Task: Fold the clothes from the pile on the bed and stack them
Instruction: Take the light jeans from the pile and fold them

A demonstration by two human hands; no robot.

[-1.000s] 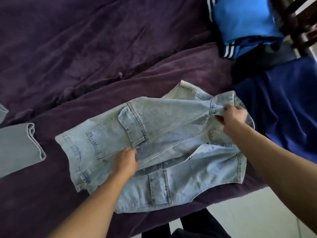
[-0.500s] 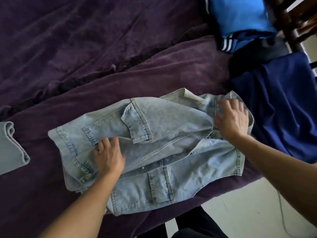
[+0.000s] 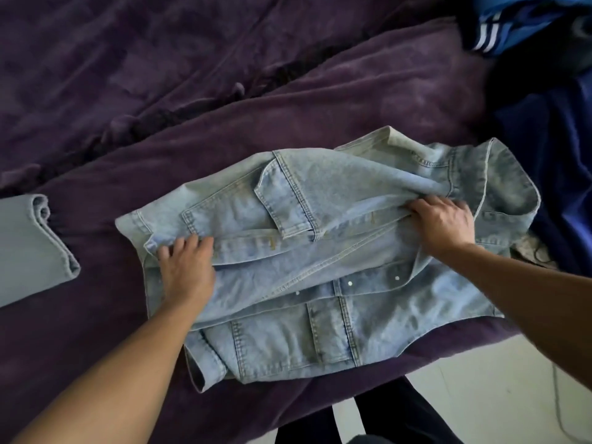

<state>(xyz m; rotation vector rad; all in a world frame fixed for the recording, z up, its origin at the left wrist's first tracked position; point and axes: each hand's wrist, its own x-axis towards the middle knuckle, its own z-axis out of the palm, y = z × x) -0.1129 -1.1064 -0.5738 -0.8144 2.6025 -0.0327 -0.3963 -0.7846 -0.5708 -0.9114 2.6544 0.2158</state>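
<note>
A light blue denim jacket [image 3: 320,283] lies spread front-up across the near part of the purple bed cover [image 3: 288,107], collar to the right. My left hand [image 3: 187,270] grips the edge of the far front panel near the hem, fingers curled into the cloth. Near the collar, my right hand [image 3: 445,224] grips the same panel edge, fingertips tucked under a fold. The panel with its flap pocket is bunched between the two hands. The near panel with its snap buttons lies flat.
A folded pale denim garment [image 3: 28,251] lies at the left edge. A dark blue garment [image 3: 554,149] and a blue garment with white stripes [image 3: 499,30] lie at the right. The bed edge runs just below the jacket, with white floor [image 3: 480,395] beyond.
Both hands went from lying flat on the jacket to gripping the far front panel's edge. That panel has been drawn toward the jacket's middle.
</note>
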